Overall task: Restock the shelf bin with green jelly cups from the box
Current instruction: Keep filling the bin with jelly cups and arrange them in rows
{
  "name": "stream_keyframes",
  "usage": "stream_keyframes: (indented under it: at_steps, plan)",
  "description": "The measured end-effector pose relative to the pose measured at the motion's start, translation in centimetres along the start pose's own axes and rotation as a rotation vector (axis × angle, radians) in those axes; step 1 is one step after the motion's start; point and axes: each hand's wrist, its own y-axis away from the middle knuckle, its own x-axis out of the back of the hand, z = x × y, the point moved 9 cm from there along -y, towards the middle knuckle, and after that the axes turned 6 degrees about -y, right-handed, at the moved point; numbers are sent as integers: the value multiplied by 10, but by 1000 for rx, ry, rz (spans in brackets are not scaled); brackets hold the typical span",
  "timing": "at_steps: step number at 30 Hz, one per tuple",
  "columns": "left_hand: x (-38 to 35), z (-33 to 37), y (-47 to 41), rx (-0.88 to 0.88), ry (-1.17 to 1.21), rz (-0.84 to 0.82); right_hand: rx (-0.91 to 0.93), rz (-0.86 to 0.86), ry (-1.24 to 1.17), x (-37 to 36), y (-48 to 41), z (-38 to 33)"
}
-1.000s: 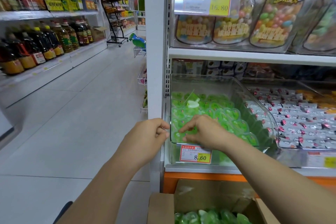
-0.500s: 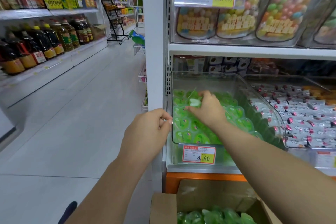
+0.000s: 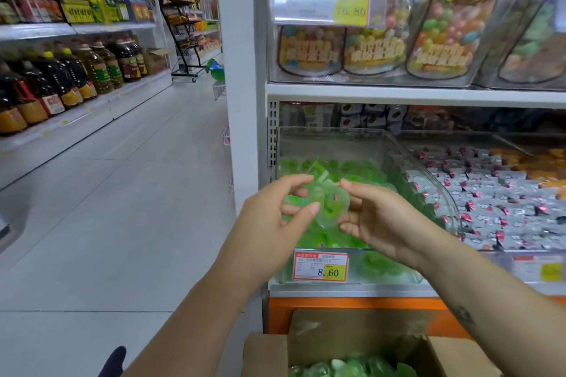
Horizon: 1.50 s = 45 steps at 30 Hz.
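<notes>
A single green jelly cup point(image 3: 332, 205) with a clear lid is held up in front of the clear shelf bin point(image 3: 398, 147). My left hand point(image 3: 269, 220) pinches its left side between thumb and fingers. My right hand point(image 3: 379, 217) holds its right side, index finger on top and the other fingers behind it. The bin holds a layer of several green jelly cups point(image 3: 358, 168) and carries an 8.60 price tag point(image 3: 320, 266) on its front. Below, the open cardboard box point(image 3: 266, 355) shows more green jelly cups point(image 3: 352, 367) at the bottom of the view.
A neighbouring bin of grey wrapped sweets point(image 3: 490, 193) sits to the right. Candy bags point(image 3: 444, 40) fill the shelf above. A white upright post point(image 3: 242, 101) borders the bin on the left. Oil bottles point(image 3: 76, 76) line the shelves across the aisle floor point(image 3: 107, 208).
My right hand has come back from deep in the bin, bringing one cup toward the front. My left hand left the bin's left edge and took hold of the same cup.
</notes>
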Motion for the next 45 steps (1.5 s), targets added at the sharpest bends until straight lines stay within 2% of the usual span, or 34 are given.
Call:
stream_keyframes:
  at_steps: [4,6,9,11,16,21,29,35,39,41,45]
  plan:
    - [-8,-2,-4,67,162,18,-94,-45,-48,-8,15,7]
    - [-8,-6,-7,97,220,40,13,-16,81,-6,18,-2]
    - [-6,-12,-9,123,253,80,325,115,400,-1,27,-31]
    - [-3,-13,-10,120,240,100,439,156,530,-2,28,-38]
    - [9,-19,-10,90,163,164,443,137,442,1,-6,-35]
    - [9,-14,-11,44,91,201,585,340,498,31,-76,-62]
    - [5,-11,-17,1,62,258,411,357,705,40,-183,-55]
    - [6,-15,-18,-1,62,273,276,245,632,36,-204,-41]
    - [5,-14,-17,2,55,265,261,261,499,41,-205,-39]
    - [6,-14,-17,10,60,262,270,246,560,39,-204,-39]
    - [6,-14,-15,25,69,253,247,157,838,27,-198,-35]
